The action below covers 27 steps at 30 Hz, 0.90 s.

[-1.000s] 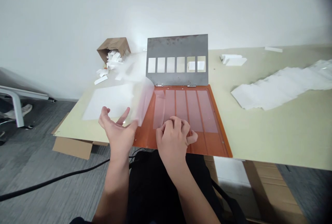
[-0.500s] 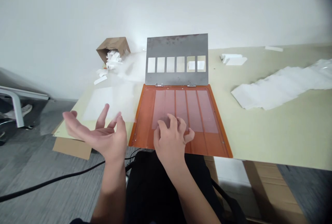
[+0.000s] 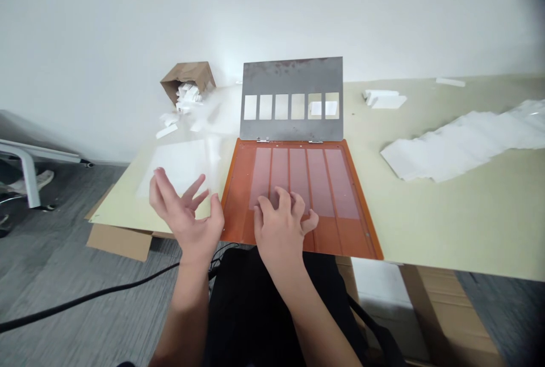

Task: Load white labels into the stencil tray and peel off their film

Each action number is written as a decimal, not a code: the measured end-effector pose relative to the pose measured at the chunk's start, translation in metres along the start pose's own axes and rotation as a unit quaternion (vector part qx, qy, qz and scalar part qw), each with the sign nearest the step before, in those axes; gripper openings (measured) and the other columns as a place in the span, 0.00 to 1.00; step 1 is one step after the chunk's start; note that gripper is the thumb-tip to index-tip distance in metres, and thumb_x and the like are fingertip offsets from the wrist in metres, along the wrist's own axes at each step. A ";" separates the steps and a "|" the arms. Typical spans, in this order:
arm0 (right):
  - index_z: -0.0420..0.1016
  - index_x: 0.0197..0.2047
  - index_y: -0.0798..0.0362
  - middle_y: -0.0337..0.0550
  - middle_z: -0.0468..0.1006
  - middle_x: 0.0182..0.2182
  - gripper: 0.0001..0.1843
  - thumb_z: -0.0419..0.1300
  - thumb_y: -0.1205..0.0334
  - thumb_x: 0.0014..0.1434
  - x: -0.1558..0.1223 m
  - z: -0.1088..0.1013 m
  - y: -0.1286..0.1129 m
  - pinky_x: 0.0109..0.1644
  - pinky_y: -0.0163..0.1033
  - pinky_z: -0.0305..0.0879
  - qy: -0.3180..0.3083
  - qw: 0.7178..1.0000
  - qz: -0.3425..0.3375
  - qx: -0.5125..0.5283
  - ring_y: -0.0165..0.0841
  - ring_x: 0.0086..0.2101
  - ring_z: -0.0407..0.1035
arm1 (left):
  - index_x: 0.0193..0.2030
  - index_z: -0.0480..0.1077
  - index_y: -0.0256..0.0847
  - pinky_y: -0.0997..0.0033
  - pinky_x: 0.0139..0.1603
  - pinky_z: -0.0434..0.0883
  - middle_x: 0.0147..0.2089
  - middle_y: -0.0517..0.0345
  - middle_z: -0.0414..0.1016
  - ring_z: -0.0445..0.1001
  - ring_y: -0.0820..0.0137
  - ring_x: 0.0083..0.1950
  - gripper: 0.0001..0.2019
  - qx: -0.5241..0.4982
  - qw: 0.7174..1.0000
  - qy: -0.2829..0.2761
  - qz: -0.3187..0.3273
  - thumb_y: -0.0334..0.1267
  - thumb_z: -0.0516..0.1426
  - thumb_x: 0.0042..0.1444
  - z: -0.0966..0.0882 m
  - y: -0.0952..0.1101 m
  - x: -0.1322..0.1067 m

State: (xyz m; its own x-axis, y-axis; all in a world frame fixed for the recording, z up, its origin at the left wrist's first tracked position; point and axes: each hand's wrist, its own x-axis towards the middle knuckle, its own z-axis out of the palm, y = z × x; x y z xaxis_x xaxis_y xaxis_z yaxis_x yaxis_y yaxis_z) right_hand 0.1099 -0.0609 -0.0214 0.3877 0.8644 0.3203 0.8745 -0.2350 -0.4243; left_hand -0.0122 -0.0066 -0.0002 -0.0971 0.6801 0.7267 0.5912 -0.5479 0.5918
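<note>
Now, left hand [image 3: 185,214] held open over the bench [image 3: 447,231], empty, right hand [image 3: 281,225] curled on the orange board [image 3: 235,214], grip unclear

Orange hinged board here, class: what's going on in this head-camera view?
A person is working with bare hands at a pale table. The right hand rests curled on pink translucent strips lying on the orange board, and a steel plate with six rectangular windows stands hinged behind it. The left hand is raised open, holding nothing, near a translucent sheet. A tipped cardboard box spills white pieces at the back.
</note>
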 end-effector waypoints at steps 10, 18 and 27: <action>0.79 0.40 0.48 0.47 0.76 0.55 0.06 0.60 0.61 0.63 -0.003 0.002 0.002 0.58 0.66 0.42 0.036 0.999 -0.006 0.011 0.50 0.55 0.62 | 0.73 0.43 0.68 0.70 0.45 0.82 0.77 0.50 0.36 0.80 0.65 0.52 0.52 -0.124 0.981 -0.050 -0.140 0.33 0.67 0.50 0.001 -0.003 -0.008; 0.80 0.40 0.47 0.48 0.77 0.54 0.08 0.57 0.62 0.64 -0.006 0.004 0.001 0.58 0.66 0.44 0.048 0.999 -0.014 0.008 0.51 0.54 0.64 | 0.71 0.53 0.64 0.73 0.48 0.80 0.78 0.52 0.42 0.82 0.70 0.48 0.37 -0.183 0.963 -0.001 -0.199 0.39 0.63 0.59 0.004 -0.010 -0.010; 0.79 0.42 0.44 0.43 0.83 0.44 0.13 0.52 0.60 0.67 0.000 0.008 -0.007 0.54 0.54 0.50 0.110 0.981 -0.066 0.142 0.44 0.47 0.70 | 0.72 0.55 0.51 0.72 0.47 0.79 0.60 0.50 0.77 0.84 0.66 0.44 0.44 -0.276 0.906 0.016 -0.321 0.44 0.68 0.51 -0.003 -0.020 -0.007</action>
State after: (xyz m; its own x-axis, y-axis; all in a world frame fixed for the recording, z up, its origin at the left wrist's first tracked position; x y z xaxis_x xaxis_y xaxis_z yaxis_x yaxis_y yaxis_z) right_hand 0.1016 -0.0557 -0.0252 0.3578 0.7546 0.5500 0.8163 0.0332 -0.5767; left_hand -0.0259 -0.0019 -0.0165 -0.3071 0.9353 0.1756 -0.0848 -0.2107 0.9739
